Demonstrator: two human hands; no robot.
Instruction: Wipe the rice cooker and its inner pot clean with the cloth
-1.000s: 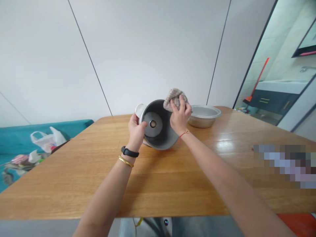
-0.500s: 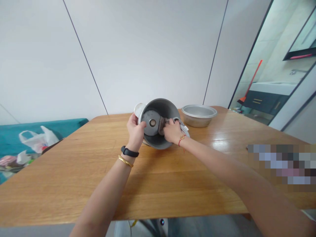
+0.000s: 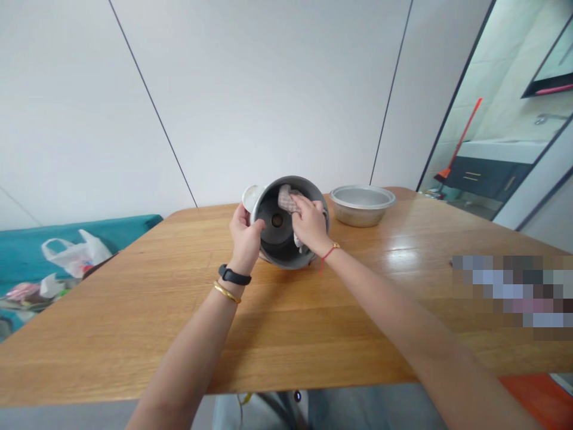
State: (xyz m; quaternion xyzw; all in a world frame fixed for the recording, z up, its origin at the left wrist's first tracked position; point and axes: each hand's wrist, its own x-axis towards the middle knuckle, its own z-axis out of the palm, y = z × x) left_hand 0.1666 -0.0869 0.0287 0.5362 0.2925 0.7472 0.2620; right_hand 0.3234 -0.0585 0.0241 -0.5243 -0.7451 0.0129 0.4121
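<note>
A round rice cooker body (image 3: 286,254) with a dark grey inside is tipped so that its opening faces me. In the middle of its floor shows a small round metal disc (image 3: 277,220). My left hand (image 3: 246,236) grips the rim at the left, thumb over the edge, beside a white rounded part (image 3: 253,197) on the outside. Inside the opening, my right hand (image 3: 311,224) is closed on a greyish checked cloth (image 3: 289,199), pressed near the upper inner wall. Part of the cloth hangs below the fingers.
A silver metal pot (image 3: 362,206) stands on the wooden table (image 3: 358,322) to the right of the cooker. A blurred-out patch (image 3: 514,292) covers something at the right. Left of the table, a white plastic bag (image 3: 78,254) lies on a teal seat (image 3: 134,224). A white wall rises behind.
My right hand has moved with the cloth from the lower right inside the cooker up toward its upper wall. The left hand keeps its hold on the rim.
</note>
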